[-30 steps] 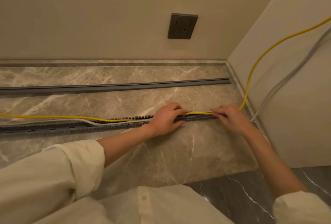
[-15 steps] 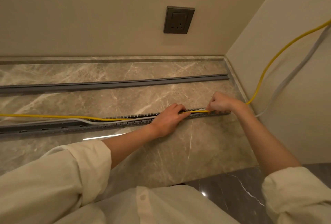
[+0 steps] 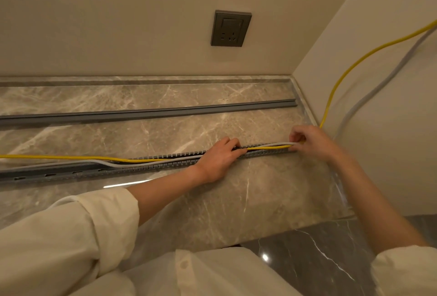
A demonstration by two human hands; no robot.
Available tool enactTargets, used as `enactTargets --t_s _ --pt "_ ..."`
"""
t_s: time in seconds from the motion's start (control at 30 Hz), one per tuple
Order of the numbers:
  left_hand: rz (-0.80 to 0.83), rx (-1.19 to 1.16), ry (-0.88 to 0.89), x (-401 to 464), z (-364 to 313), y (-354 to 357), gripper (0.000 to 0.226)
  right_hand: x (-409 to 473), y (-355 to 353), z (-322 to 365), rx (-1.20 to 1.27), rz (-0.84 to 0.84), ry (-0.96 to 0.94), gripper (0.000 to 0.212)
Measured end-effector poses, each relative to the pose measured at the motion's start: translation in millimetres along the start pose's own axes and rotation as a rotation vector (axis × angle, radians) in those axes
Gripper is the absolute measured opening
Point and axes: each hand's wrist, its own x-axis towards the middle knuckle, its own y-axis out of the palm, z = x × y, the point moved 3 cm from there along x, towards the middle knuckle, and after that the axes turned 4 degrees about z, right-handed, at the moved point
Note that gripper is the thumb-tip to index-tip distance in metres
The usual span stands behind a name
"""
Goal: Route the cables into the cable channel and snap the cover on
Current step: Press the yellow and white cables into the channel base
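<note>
A grey slotted cable channel (image 3: 71, 171) lies across the marble ledge. A yellow cable (image 3: 59, 157) and a white-grey cable (image 3: 132, 165) run along it; at the left both lie outside its far edge, and towards the right they sit in the channel. My left hand (image 3: 218, 159) lies across the channel, fingers pressing down on the cables. My right hand (image 3: 312, 140) pinches both cables at the channel's right end, lifting them slightly above it. The grey cover strip (image 3: 146, 114) lies apart, farther back on the ledge.
A dark wall socket (image 3: 231, 28) sits on the back wall. The right wall stands close to the channel's end, and both cables climb up along it. A darker marble floor (image 3: 319, 255) lies below the ledge's front edge.
My right hand went from lying flat on the channel end to pinching the cables there, and the white-grey cable now shows in its grip. My left hand stayed in place.
</note>
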Motion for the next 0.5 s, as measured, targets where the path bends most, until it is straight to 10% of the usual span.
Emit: enactTargets --t_s 0.23,0.5 --pt "0.003 -0.007 -0.013 0 1 0 0.047 -28 6 2 -0.142 -0.299 -0.227 0.024" --pt "0.024 0.029 -0.078 3 -3 -4 0.045 -8 5 4 -0.232 -0.018 0.009 0.021"
